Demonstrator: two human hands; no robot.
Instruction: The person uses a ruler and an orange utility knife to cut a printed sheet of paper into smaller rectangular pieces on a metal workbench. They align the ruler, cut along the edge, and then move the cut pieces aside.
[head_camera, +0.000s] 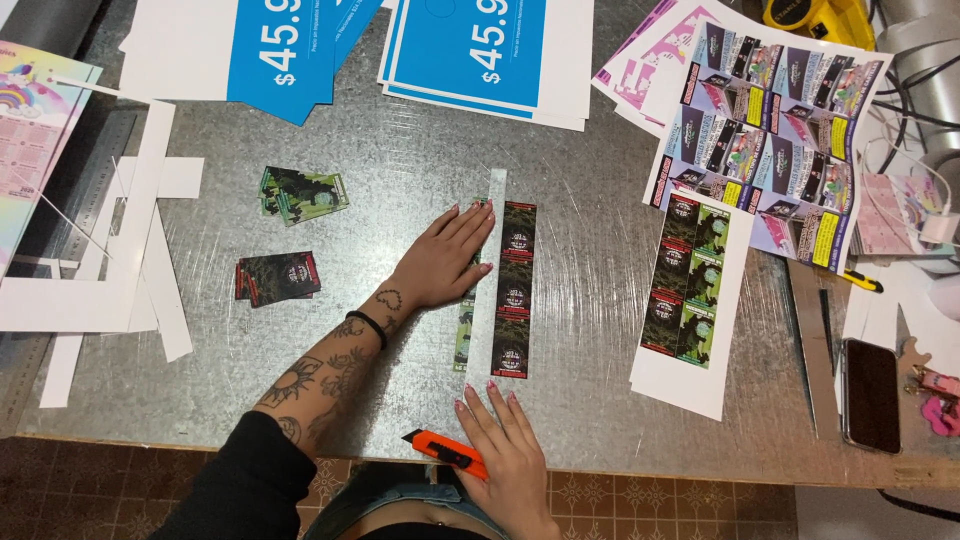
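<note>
On the scratched metal table (600, 330), two small stacks of cut cards (290, 235) lie done, left hand (445, 260) pressed flat, fingers spread, on the green strip (465, 335) beside the black strip (513, 290), right hand (510, 450) loosely holding an orange knife (445, 452), blade probably retracted, uncut sheet (692, 290) waiting.

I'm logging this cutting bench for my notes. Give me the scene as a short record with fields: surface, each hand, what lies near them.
surface: metal table
left hand: flat, pressing a green strip
right hand: holds an orange knife, fingertips near the dark strip's lower end
dark strip: lies right of the green strip, a narrow white strip between them
cut cards: green pile, dark pile, left of the left hand
uncut sheet: right of the strips
phone: far right
</note>
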